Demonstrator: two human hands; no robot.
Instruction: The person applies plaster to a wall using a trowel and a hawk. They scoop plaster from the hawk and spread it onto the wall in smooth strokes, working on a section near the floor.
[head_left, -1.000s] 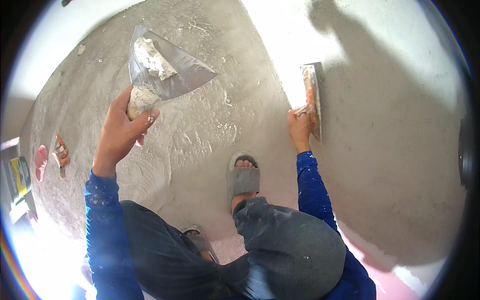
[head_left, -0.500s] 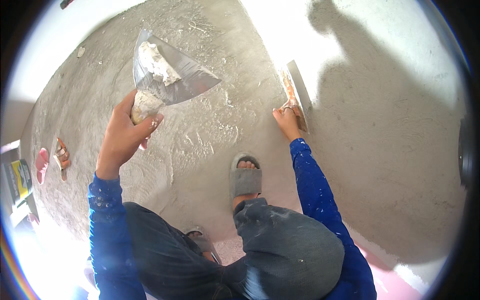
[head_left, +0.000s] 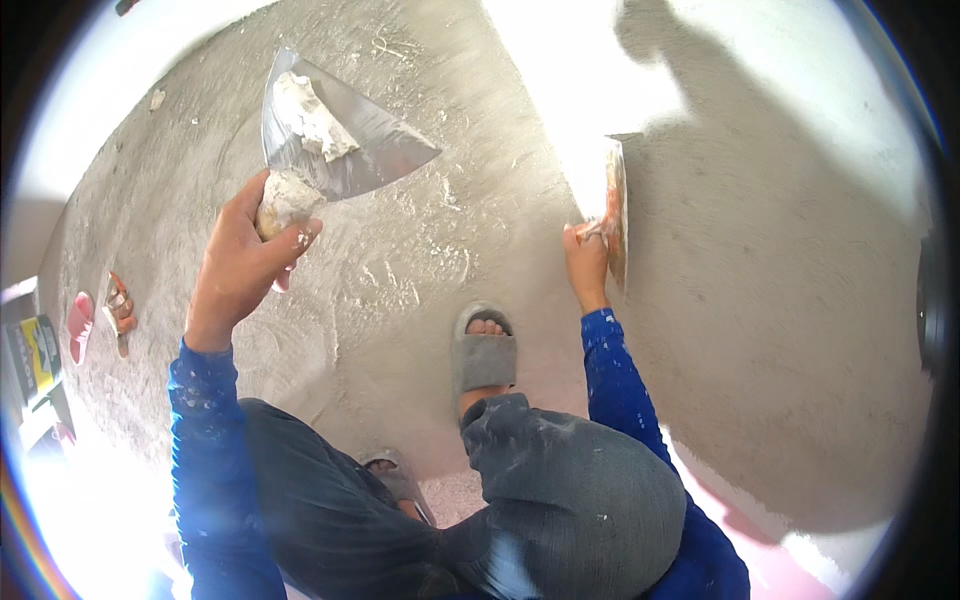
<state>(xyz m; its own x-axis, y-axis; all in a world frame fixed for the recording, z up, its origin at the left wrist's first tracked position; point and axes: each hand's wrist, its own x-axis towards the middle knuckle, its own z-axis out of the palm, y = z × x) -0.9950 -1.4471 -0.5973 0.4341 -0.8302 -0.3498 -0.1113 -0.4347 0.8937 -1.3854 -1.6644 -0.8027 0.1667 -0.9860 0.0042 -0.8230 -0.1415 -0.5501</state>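
Observation:
My left hand (head_left: 240, 255) is wrapped round the plaster-caked handle of a wide putty knife (head_left: 385, 160), held up over the rough floor. On its fan-shaped metal blade lies a thick lump of off-white plaster (head_left: 312, 118). To the right, my right hand (head_left: 588, 262) grips the handle of a plastering trowel (head_left: 617, 215). That trowel is seen nearly edge-on against the grey wall (head_left: 760, 300); whether its blade presses on the surface I cannot tell. Its handle is orange-brown and smeared with plaster.
A second trowel with an orange handle (head_left: 120, 305) lies at the far left beside a pink slipper (head_left: 80, 327). A dark and yellow package (head_left: 38, 355) stands past them. The grey floor (head_left: 400, 250) carries plaster crumbs. My foot in a grey slipper (head_left: 485, 360) is between my hands.
My right hand has moved slightly right with the trowel, which has turned from tilted to nearly upright in the picture. My left hand holds the loaded putty knife almost still.

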